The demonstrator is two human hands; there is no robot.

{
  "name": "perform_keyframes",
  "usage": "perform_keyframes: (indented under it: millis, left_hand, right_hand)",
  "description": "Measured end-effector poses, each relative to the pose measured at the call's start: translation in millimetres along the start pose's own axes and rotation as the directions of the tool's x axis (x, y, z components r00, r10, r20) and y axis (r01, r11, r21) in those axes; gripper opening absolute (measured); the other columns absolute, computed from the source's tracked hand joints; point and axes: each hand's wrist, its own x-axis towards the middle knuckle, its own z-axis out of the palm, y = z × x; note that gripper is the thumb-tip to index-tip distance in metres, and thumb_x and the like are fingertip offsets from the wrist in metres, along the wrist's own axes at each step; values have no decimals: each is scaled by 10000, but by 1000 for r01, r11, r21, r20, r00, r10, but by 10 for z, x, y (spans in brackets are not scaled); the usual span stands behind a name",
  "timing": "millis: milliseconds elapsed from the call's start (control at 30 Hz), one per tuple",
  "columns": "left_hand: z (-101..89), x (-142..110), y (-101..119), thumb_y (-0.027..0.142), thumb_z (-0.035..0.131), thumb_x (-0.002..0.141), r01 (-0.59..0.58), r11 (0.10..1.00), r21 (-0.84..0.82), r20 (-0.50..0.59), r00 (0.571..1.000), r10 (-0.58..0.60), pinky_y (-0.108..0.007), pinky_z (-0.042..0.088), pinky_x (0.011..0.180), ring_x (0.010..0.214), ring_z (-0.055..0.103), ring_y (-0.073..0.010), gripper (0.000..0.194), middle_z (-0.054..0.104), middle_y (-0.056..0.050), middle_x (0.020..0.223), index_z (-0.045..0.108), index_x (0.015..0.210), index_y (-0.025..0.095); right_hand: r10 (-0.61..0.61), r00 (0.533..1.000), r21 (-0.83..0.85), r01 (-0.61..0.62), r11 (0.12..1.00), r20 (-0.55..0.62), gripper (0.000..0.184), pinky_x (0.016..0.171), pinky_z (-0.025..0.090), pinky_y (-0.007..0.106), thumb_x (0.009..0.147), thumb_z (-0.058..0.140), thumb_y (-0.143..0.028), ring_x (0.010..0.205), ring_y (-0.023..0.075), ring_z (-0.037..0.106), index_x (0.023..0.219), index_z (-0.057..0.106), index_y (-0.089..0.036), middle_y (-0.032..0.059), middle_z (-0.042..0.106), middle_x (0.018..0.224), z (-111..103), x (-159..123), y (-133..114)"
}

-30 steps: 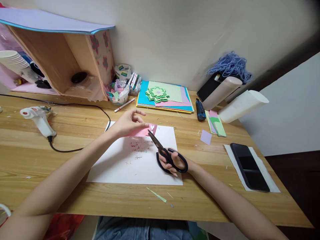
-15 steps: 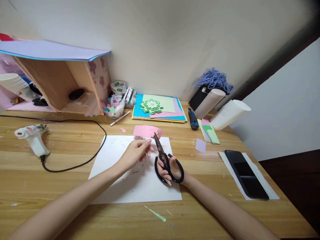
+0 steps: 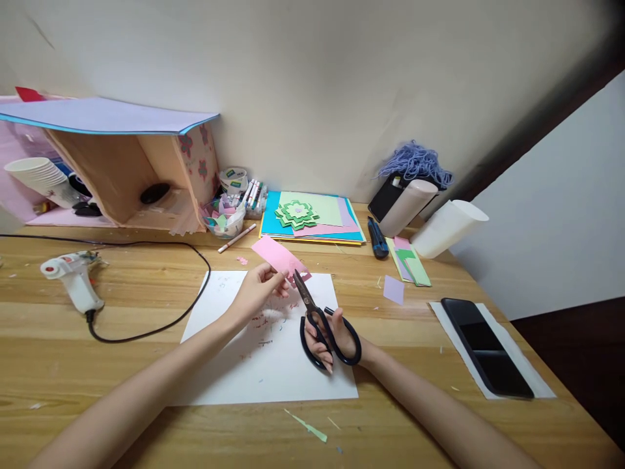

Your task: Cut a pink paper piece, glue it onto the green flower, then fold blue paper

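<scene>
A strip of pink paper (image 3: 276,254) is pinched at its near edge by my left hand (image 3: 258,290), held above the far edge of a white sheet (image 3: 219,378). Black-handled scissors (image 3: 317,319) are in my right hand (image 3: 329,339), with fingers through the loops. Their blade tips touch or overlap the right end of the pink paper, where the edge looks cut; whether they bite into it I cannot tell. Red and dark marks show on the white sheet below. A small pink scrap (image 3: 241,260) lies beyond the sheet.
A white glue gun (image 3: 73,280) with a looping black cord is on the left. Behind are an open box (image 3: 107,169), a marker (image 3: 237,238), and coloured paper with a green layered flower (image 3: 297,214). To the right are a blue cutter (image 3: 377,238), paper rolls (image 3: 449,228) and a phone (image 3: 488,348).
My left hand has shifted its grip from the top of the pink paper to its near edge. The pink strip has turned to a slant. The camera view has tilted up.
</scene>
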Motion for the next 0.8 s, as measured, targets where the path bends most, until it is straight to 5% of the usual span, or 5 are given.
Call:
perform_keyframes:
  millis: [800]
  left_hand:
    - [-20, 14, 50, 433, 578, 742, -18, 998, 57, 102, 995, 13, -227, 466, 541, 529, 550, -94, 296, 573, 4, 626, 527, 719, 143]
  right_hand:
    - [92, 994, 101, -98, 990, 64, 680, 244, 413, 199, 475, 516, -810, 281, 40, 381, 705, 362, -190, -82, 455, 467, -103, 17, 35]
